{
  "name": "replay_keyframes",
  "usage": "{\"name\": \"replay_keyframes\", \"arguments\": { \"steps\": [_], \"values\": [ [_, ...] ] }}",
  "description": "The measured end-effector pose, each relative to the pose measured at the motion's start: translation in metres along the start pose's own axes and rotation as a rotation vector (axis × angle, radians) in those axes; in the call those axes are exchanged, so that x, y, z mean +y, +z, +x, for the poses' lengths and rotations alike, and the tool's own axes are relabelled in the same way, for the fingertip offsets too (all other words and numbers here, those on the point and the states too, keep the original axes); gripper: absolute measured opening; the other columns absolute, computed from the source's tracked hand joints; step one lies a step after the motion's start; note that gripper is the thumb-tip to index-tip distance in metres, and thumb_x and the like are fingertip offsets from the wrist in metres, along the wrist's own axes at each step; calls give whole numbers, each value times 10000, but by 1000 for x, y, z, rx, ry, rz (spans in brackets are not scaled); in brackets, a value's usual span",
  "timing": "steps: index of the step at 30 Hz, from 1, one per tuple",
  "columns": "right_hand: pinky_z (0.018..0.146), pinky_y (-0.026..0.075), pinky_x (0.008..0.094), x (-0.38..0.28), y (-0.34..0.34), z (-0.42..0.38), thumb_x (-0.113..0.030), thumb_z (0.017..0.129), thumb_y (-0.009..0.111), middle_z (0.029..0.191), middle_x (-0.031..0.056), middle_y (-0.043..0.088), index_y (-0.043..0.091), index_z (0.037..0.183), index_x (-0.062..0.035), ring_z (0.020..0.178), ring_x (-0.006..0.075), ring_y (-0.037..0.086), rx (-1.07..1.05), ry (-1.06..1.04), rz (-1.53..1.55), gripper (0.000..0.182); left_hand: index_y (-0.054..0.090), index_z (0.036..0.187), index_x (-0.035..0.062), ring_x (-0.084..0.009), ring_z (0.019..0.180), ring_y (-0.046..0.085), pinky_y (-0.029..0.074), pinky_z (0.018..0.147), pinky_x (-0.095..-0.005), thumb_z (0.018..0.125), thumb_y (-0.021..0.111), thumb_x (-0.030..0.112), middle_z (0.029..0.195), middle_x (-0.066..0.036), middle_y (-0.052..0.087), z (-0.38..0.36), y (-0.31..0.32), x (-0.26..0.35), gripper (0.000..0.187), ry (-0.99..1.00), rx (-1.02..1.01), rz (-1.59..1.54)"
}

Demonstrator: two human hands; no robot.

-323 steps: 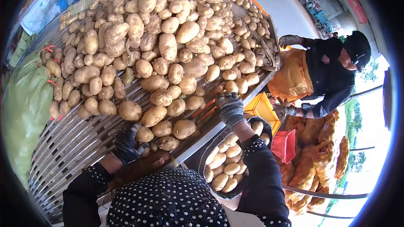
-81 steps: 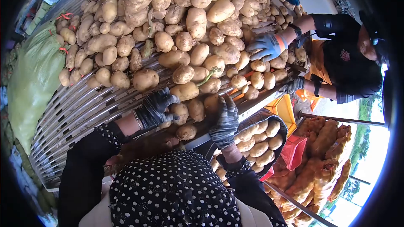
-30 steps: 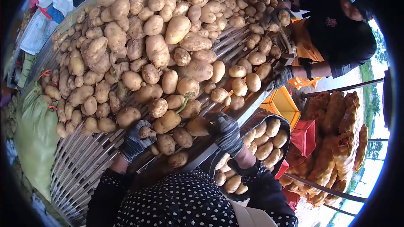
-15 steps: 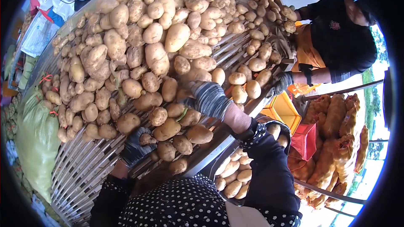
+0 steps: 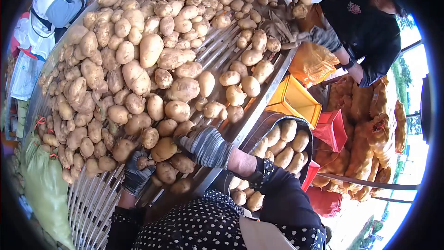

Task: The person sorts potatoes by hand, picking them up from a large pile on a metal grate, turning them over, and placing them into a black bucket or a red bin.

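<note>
Many brown potatoes [image 5: 150, 50] lie heaped on a slatted metal table [image 5: 95, 199]. My left hand [image 5: 137, 172], in a dark grey glove, is closed around a small potato [image 5: 144, 162] at the near edge of the heap. My right hand [image 5: 206, 146], in a striped grey glove, reaches over potatoes near the table's right edge. Its fingertips are bent down among them, and whether they grip one is hidden. Beside my right forearm, a dark-rimmed container [image 5: 309, 132] holds smooth potatoes.
Across the table, a person [image 5: 365, 28] in black handles potatoes near a yellow chute [image 5: 296, 99]. A red chute [image 5: 330, 129] and filled orange net sacks [image 5: 370, 143] are at right. A green sack [image 5: 44, 185] lies left; another person [image 5: 51, 4] stands upper left.
My right hand has moved left and nearer to my left hand, which still holds the small potato. The co-worker's hands have risen, one with potatoes. The view has shifted.
</note>
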State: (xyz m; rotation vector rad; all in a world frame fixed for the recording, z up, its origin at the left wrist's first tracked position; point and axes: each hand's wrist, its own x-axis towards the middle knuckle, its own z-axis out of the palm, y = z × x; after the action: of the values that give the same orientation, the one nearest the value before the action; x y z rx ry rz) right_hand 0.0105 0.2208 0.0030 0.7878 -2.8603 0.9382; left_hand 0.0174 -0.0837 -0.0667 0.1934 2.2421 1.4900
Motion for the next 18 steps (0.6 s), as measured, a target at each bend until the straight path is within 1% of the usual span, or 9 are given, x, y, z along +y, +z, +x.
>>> {"name": "replay_keyframes", "arguments": {
  "steps": [1, 5, 6, 7, 10, 13, 14, 16, 18],
  "values": [
    [488, 463, 416, -4, -3, -4, -179, 778, 569, 631, 102, 567, 588, 922, -67, 594, 304, 611, -8, 15, -30, 183, 493, 970, 51, -96, 762, 481, 441, 715, -231, 708, 722, -43, 839, 11, 483, 4, 3, 15, 361, -16, -6, -3],
    [559, 483, 423, -5, 7, -20, -202, 770, 580, 673, 100, 584, 602, 1011, -73, 633, 312, 617, 46, 32, 27, 274, 509, 1033, 28, -117, 808, 524, 466, 749, -258, 706, 747, -6, 881, -16, 531, 5, -4, -10, 406, -38, -46, 58],
    [606, 496, 429, -6, 8, -23, -220, 793, 587, 697, 103, 604, 602, 1080, -75, 697, 322, 623, 73, 38, 27, 322, 513, 1070, 16, -140, 844, 560, 489, 779, -291, 703, 767, 17, 918, -40, 572, 7, -5, -4, 446, -17, -48, 131],
    [733, 501, 444, -5, -4, -25, -270, 798, 631, 857, 143, 627, 578, 1168, -70, 871, 339, 614, -83, 56, 97, 424, 513, 1070, 16, -140, 844, 560, 489, 779, -291, 703, 767, 17, 918, -40, 572, 8, -2, 3, 446, 4, -41, 146],
    [939, 428, 461, 19, -57, -35, -315, 710, 761, 1201, 189, 529, 520, 1275, -90, 1123, 355, 511, 335, 194, -14, 655, 526, 1058, 9, -147, 850, 553, 489, 781, -299, 711, 774, 36, 938, -44, 569, 6, 1, 4, 427, 108, 36, 158],
    [951, 436, 407, 109, -108, -64, -281, 775, 741, 1169, 184, 589, 538, 1243, -59, 1096, 363, 554, 1061, 561, -280, 556, 526, 1049, 14, -148, 853, 551, 488, 780, -300, 712, 776, 40, 939, -43, 567, 8, -2, -1, 420, 55, -23, 82],
    [950, 437, 405, 156, -120, -81, -306, 810, 713, 1202, 182, 590, 533, 1245, -41, 1109, 345, 558, 1213, 785, -111, 541, 525, 1034, 20, -145, 842, 542, 486, 772, -298, 715, 775, 44, 930, -39, 562, 10, -2, -6, 405, 77, -17, 100],
    [931, 440, 362, 193, -139, -111, -327, 840, 684, 1201, 188, 600, 516, 1269, -26, 1072, 284, 586, 1352, 1042, 164, 550, 527, 998, 27, -143, 802, 525, 482, 748, -296, 724, 768, 52, 898, -26, 549, 13, -1, -18, 366, 91, -7, 47],
    [897, 457, 315, 163, -123, -98, -200, 876, 650, 1128, 139, 630, 538, 1230, -22, 1017, 216, 600, 1338, 884, 276, 412, 529, 973, 34, -154, 778, 521, 481, 736, -300, 725, 760, 52, 863, -28, 544, 9, 0, -8, 339, 59, -19, 73]
  ]
}}
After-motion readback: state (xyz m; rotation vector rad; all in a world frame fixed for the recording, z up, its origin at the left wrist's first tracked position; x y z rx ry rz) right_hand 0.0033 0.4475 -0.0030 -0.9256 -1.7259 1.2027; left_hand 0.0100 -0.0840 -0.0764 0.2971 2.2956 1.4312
